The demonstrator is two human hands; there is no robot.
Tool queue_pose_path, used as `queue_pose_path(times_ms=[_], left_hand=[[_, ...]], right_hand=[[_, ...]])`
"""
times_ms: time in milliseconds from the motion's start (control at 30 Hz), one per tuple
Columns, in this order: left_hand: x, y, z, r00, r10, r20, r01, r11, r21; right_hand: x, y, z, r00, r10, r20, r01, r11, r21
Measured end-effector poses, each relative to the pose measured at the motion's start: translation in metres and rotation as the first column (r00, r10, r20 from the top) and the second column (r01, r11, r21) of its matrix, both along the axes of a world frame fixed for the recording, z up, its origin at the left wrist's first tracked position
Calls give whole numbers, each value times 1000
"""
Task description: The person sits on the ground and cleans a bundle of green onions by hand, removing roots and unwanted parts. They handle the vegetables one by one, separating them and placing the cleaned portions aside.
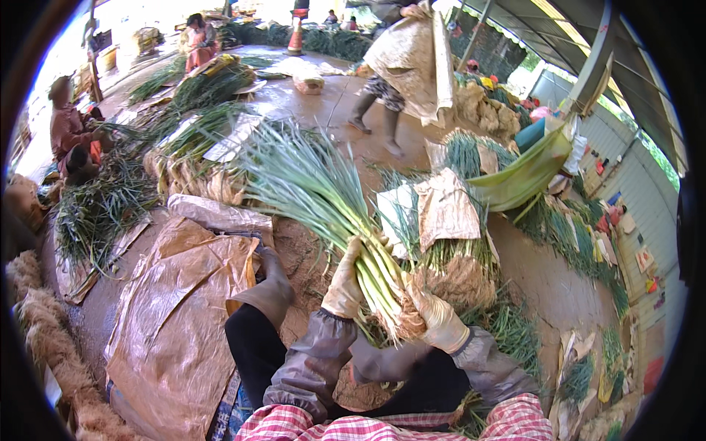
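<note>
A bunch of scallions (353,226) with long green leaves, pale stems and brown roots lies tilted across my two hands, its leaves pointing to the upper left. My left hand (345,281), in a dirty pale glove, is closed around the stems from the left side. At the root end, my right hand (438,317), gloved the same way, presses against the roots and the stem bases. Part of the fingers of both hands is hidden by the bunch. Just beyond my right hand stands a bigger bundle of scallions (460,264), roots towards me, partly covered by a woven sheet (448,212).
A brown plastic sheet (171,331) spreads at my left. Leaf heaps (105,215) and a stacked scallion pile (198,176) lie beyond it. A person in boots (386,105) carries a large sack ahead; two people sit at the upper left. A green cloth (521,173) hangs at right.
</note>
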State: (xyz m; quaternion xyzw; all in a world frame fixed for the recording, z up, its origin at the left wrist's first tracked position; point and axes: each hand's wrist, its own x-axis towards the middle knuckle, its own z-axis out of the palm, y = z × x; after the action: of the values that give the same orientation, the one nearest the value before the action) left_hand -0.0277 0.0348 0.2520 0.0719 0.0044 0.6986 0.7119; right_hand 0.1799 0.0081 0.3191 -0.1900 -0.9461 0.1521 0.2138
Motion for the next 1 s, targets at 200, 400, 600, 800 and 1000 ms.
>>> queue_pose_path(times_ms=[200,400,600,800,1000], left_hand=[[-8,7,5,995,99,14,-96,984,-148],[0,53,21,981,192,-6,-191,972,-139],[-48,91,29,985,158,66,-150,982,-114],[-24,47,9,787,17,-617,-140,978,-152],[28,-23,-66,627,-104,-772,-207,933,-294]], right_hand=[[-4,16,1,995,94,21,-92,991,-98],[52,57,-39,898,-187,-399,-414,-47,-909],[180,40,33,378,-391,-839,-638,547,-542],[268,51,24,75,-840,538,738,410,536],[73,61,27,825,-562,57,547,770,-329]])
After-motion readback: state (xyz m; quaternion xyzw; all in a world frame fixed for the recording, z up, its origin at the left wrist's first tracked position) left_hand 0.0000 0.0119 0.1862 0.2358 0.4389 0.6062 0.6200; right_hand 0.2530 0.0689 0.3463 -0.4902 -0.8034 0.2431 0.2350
